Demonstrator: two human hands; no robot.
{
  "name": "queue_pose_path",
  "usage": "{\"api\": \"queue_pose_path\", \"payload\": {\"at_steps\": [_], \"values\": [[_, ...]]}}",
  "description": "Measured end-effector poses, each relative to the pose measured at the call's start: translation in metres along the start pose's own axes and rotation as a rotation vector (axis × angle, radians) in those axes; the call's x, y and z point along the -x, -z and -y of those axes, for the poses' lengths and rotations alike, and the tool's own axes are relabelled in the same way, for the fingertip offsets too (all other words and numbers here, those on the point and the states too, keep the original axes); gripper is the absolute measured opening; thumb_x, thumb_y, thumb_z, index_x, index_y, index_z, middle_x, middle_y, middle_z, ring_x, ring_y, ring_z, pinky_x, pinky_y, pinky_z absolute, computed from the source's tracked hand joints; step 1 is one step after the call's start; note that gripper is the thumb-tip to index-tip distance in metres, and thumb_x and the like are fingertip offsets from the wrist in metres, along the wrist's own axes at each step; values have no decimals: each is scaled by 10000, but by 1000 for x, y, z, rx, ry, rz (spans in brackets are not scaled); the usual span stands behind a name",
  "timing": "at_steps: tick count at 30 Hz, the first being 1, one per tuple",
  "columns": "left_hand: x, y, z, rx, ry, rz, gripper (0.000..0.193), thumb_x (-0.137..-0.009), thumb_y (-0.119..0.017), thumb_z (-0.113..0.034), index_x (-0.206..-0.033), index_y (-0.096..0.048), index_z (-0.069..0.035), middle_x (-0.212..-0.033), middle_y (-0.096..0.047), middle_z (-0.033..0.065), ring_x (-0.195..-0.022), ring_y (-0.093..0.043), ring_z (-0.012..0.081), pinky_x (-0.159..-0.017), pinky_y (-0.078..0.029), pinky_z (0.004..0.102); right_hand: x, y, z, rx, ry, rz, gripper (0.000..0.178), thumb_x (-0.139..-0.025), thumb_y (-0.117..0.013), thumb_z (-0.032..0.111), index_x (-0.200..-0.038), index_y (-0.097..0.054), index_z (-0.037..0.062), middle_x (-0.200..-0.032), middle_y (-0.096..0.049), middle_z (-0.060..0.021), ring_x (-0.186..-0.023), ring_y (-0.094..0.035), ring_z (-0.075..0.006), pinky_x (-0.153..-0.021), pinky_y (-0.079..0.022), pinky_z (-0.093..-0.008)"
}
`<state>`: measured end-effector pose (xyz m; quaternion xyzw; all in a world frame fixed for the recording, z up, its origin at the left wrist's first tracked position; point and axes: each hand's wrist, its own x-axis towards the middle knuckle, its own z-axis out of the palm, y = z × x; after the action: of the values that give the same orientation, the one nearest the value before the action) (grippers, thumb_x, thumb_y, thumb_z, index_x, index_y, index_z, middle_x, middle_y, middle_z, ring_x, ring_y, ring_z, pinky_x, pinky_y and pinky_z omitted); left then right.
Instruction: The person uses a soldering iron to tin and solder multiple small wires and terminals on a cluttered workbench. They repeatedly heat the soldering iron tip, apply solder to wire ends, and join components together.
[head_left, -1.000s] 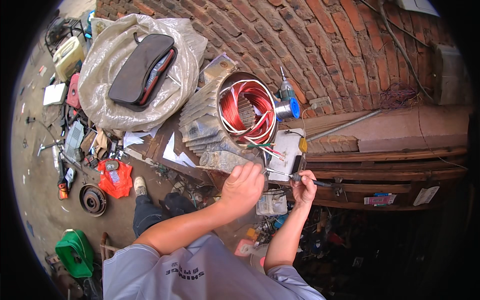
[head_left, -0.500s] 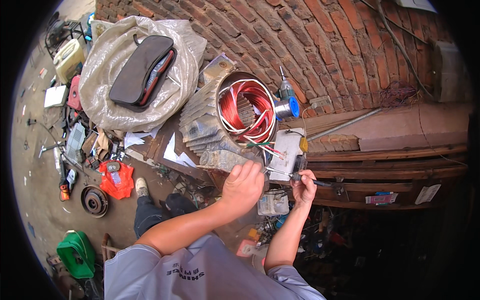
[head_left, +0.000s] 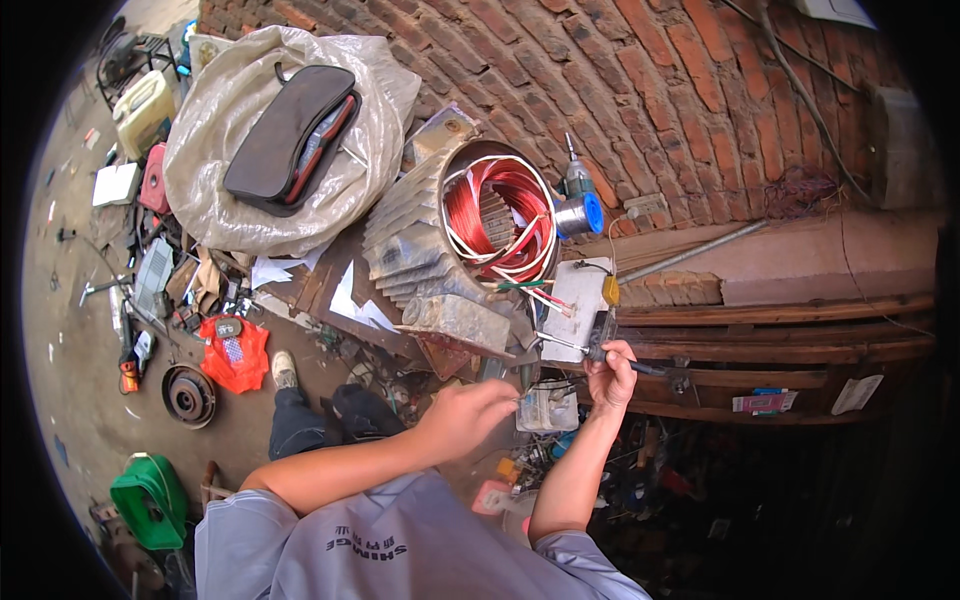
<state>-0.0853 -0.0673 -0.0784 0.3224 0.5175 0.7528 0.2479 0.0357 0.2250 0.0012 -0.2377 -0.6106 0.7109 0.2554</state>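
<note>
My right hand grips a soldering iron by its dark handle. Its thin metal shaft points left, toward the front edge of a finned motor housing. Inside that housing sits a ring of red copper windings with white sleeving and several loose leads hanging out at the front. My left hand is below the housing, its fingertips drawn together; whatever they hold, if anything, is too small to make out. A pale flat block lies beside the leads.
A spool of silvery wire with a blue end and a drill-like tool stand behind the housing. A black zipped pouch lies on a plastic sack. Tools, a red bag and a green bucket are on the floor.
My left hand has come away from the housing's front, down and slightly left. The soldering iron stays in my right hand, nearly in the same place.
</note>
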Motion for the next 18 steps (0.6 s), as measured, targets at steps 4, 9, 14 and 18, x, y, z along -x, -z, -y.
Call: {"api": "queue_pose_path", "payload": {"at_steps": [4,9,14,18], "values": [[4,-23,40,423,206,6,222,-1059,-652,-134,-1195,-671,40,-1018,-770,110,-943,-746,171,-806,-601,323,0,3,0,5,1,6,149,-911,-662,77,-1018,-678,-26,-761,-685,-128,-651,-622,-205,-600,-483,-357],[-11,-28,63,710,471,122,267,-1052,-682,-182,-1229,-695,18,-1015,-762,86,-924,-720,142,-824,-580,286,-2,2,0,15,-8,9,157,-908,-669,82,-1028,-682,-18,-744,-677,-124,-643,-616,-207,-598,-477,-356],[-26,-37,71,805,451,89,269,-1046,-694,-204,-1224,-701,-3,-991,-757,76,-831,-680,109,-775,-553,258,-3,5,2,18,-11,25,158,-904,-678,88,-1023,-685,-15,-746,-677,-127,-643,-614,-209,-599,-475,-357],[-27,-38,73,911,484,115,219,-1041,-698,-189,-1185,-699,-24,-961,-743,55,-813,-657,99,-749,-530,255,-3,4,1,15,-2,27,159,-903,-683,88,-1023,-685,-17,-750,-678,-127,-643,-611,-206,-601,-474,-355]]}}
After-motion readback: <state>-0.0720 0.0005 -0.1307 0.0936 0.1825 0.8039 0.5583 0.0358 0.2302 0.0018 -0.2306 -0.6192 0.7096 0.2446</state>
